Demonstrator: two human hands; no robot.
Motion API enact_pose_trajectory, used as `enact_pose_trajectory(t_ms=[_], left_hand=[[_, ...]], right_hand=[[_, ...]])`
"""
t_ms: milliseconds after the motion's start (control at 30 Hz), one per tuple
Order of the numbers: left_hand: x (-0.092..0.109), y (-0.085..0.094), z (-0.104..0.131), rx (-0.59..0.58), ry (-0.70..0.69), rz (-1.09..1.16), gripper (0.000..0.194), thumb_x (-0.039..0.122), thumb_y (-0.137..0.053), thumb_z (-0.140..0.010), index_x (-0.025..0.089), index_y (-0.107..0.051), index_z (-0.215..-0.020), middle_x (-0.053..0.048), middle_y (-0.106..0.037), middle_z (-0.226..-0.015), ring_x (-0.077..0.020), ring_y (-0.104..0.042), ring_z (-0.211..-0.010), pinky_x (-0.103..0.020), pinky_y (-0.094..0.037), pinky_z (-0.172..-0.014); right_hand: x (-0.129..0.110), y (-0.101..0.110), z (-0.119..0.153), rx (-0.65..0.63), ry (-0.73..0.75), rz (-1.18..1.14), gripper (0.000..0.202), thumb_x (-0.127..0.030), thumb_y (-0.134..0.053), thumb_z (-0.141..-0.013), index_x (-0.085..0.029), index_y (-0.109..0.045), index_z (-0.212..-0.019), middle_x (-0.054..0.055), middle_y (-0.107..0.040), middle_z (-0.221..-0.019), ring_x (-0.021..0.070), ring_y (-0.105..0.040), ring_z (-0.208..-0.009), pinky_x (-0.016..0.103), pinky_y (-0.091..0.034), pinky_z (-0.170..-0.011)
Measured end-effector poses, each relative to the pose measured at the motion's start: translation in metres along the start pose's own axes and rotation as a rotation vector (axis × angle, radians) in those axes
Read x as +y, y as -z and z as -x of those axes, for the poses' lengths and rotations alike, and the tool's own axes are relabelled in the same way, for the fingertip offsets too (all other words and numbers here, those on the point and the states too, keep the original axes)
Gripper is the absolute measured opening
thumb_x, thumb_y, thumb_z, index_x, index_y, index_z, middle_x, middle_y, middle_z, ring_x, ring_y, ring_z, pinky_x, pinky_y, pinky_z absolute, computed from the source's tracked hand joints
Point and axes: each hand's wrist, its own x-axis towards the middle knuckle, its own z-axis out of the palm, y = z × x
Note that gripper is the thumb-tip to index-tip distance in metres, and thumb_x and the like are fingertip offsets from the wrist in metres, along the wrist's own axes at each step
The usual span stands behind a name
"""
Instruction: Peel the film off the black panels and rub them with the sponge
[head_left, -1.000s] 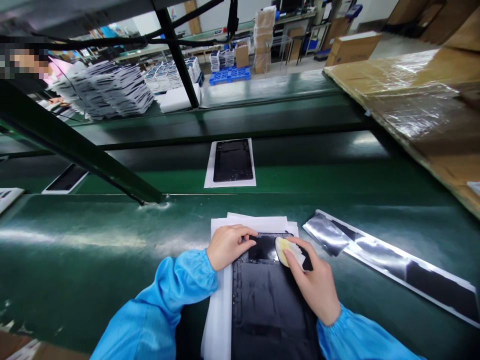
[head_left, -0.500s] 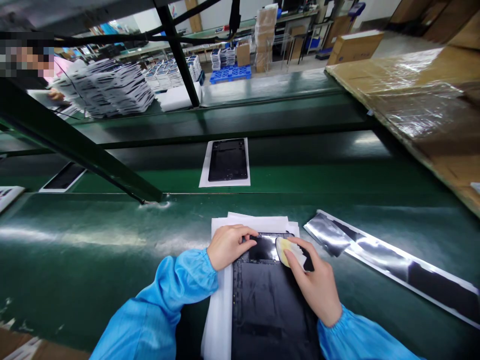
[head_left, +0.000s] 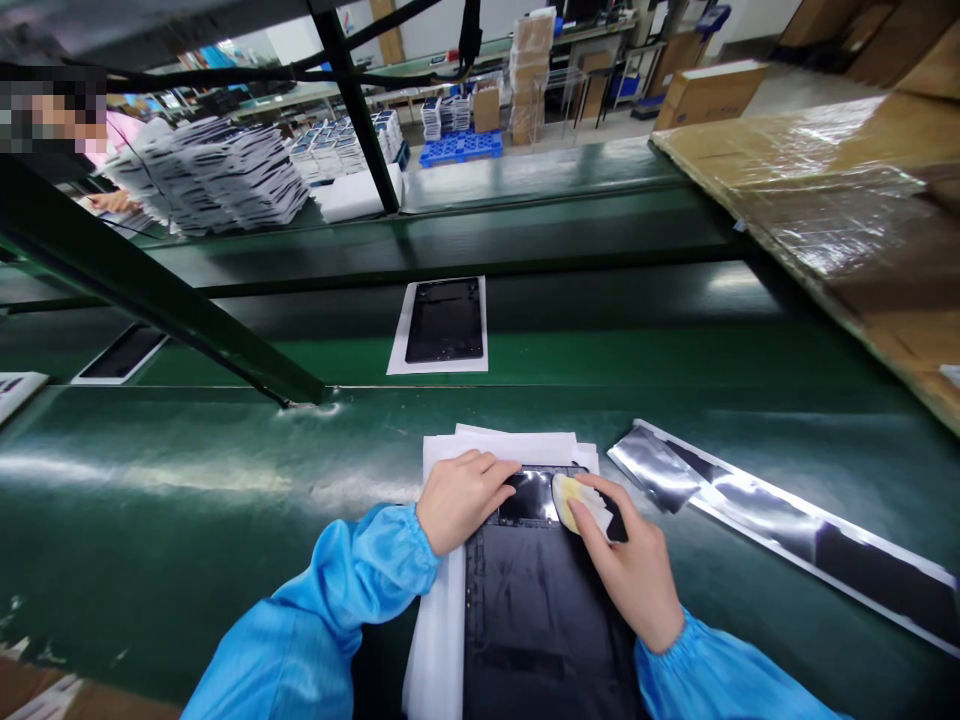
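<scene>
A black tablet-like panel (head_left: 544,610) lies on white foam sheets (head_left: 442,640), with a shiny dark rectangle (head_left: 531,498) near its top edge. My left hand (head_left: 465,497) rests at the panel's upper left, fingers extended, its fingertips at the edge of the shiny rectangle; it holds nothing that I can see. Between thumb and fingers, my right hand (head_left: 637,565) grips a rounded yellow-and-white pad (head_left: 576,503) with a dark edge, touching the right end of that rectangle. What the pad is exactly, I cannot tell.
Right of the panel lies a white-edged strip of shiny dark film pieces (head_left: 780,530). Beyond is a green conveyor belt carrying a tablet on a white sheet (head_left: 446,320). A green post (head_left: 187,310) slants across the left. Film-wrapped cardboard (head_left: 825,220) stands right; a person works behind stacked sheets (head_left: 217,175).
My left hand has flattened slightly, its fingers extending over the panel's top edge. My right hand and the pad stay nearly still. On the belt, the tablets have shifted left.
</scene>
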Motion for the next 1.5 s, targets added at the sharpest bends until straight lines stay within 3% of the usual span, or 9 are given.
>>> enact_pose_trajectory(t_ms=[167, 333, 467, 633, 700, 833, 1033, 1267, 1500], left_hand=[[-0.001, 0.005, 0.006, 0.074, -0.005, -0.282, 0.031, 0.034, -0.06, -0.093, 0.019, -0.054, -0.12, -0.005, -0.058, -0.092, -0.0199, -0.056, -0.084, -0.026, -0.047, -0.064], [-0.007, -0.004, 0.022, 0.056, -0.299, -0.238, 0.023, 0.024, -0.045, -0.1, 0.017, -0.056, -0.119, -0.008, -0.062, -0.111, -0.0198, -0.055, -0.099, -0.03, -0.046, -0.077], [-0.007, -0.004, 0.03, 0.042, -0.223, -0.212, 0.036, 0.034, -0.05, -0.098, 0.014, -0.052, -0.128, -0.01, -0.058, -0.127, -0.025, -0.053, -0.111, -0.035, -0.044, -0.085], [-0.011, 0.002, 0.036, -0.023, -0.331, -0.093, 0.032, 0.037, -0.055, -0.096, 0.029, -0.054, -0.126, -0.002, -0.052, -0.137, -0.0253, -0.048, -0.121, -0.038, -0.042, -0.092], [-0.012, 0.0, 0.038, -0.024, -0.315, -0.087, 0.038, 0.041, -0.056, -0.095, 0.028, -0.052, -0.13, -0.004, -0.048, -0.14, -0.0256, -0.046, -0.124, -0.038, -0.042, -0.094], [-0.012, -0.008, 0.039, -0.033, -0.254, -0.117, 0.058, 0.052, -0.061, -0.089, 0.023, -0.046, -0.137, -0.011, -0.042, -0.144, -0.029, -0.045, -0.126, -0.041, -0.042, -0.097], [-0.014, -0.008, 0.037, -0.01, -0.299, -0.141, 0.056, 0.047, -0.067, -0.086, 0.028, -0.047, -0.135, -0.011, -0.046, -0.141, -0.0304, -0.048, -0.124, -0.044, -0.045, -0.095], [-0.015, -0.011, 0.037, 0.031, -0.311, -0.124, 0.046, 0.044, -0.066, -0.088, 0.029, -0.052, -0.13, -0.011, -0.046, -0.141, -0.0286, -0.049, -0.122, -0.043, -0.046, -0.094], [-0.014, -0.009, 0.037, 0.036, -0.316, -0.126, 0.043, 0.043, -0.064, -0.09, 0.028, -0.054, -0.129, -0.011, -0.047, -0.14, -0.0286, -0.05, -0.121, -0.043, -0.046, -0.095]], right_hand=[[0.0, 0.0, 0.0, -0.02, -0.029, 0.012, 0.027, -0.042, -0.052, -0.091, -0.02, -0.062, -0.104, 0.004, -0.071, -0.093, 0.0156, -0.058, -0.043, 0.026, -0.049, -0.047], [0.001, -0.001, 0.0, -0.012, -0.03, 0.016, 0.027, -0.041, -0.051, -0.091, -0.02, -0.063, -0.103, 0.005, -0.071, -0.096, 0.0211, -0.067, -0.064, 0.027, -0.052, -0.054], [0.002, -0.002, 0.001, -0.004, -0.011, 0.023, 0.025, -0.039, -0.051, -0.092, -0.021, -0.062, -0.105, 0.004, -0.071, -0.097, 0.0189, -0.066, -0.059, 0.025, -0.049, -0.049], [0.002, -0.001, 0.001, 0.01, 0.016, 0.048, 0.025, -0.039, -0.05, -0.093, -0.021, -0.06, -0.105, 0.002, -0.071, -0.092, 0.0154, -0.059, -0.045, 0.026, -0.048, -0.048], [0.0, 0.001, -0.001, 0.006, 0.047, 0.089, 0.025, -0.039, -0.048, -0.094, -0.021, -0.059, -0.106, 0.001, -0.071, -0.088, 0.0155, -0.058, -0.043, 0.026, -0.047, -0.049], [-0.009, -0.004, -0.008, -0.074, 0.141, 0.282, 0.027, -0.039, -0.041, -0.097, -0.022, -0.059, -0.107, -0.002, -0.065, -0.062, 0.019, -0.056, -0.038, 0.027, -0.037, -0.04], [-0.024, -0.034, -0.019, -0.14, 0.263, 0.272, 0.026, -0.029, -0.034, -0.098, -0.02, -0.058, -0.105, 0.002, -0.069, -0.074, 0.0208, -0.067, -0.06, 0.027, -0.044, -0.053], [-0.001, -0.001, -0.014, 0.071, 0.234, 0.37, 0.031, -0.041, -0.037, -0.101, -0.021, -0.06, -0.104, 0.001, -0.068, -0.071, 0.0181, -0.059, -0.043, 0.026, -0.039, -0.044], [-0.002, -0.007, -0.004, 0.03, 0.276, 0.361, 0.032, -0.037, -0.034, -0.103, -0.019, -0.06, -0.108, 0.003, -0.069, -0.075, 0.0214, -0.065, -0.056, 0.028, -0.045, -0.052]])
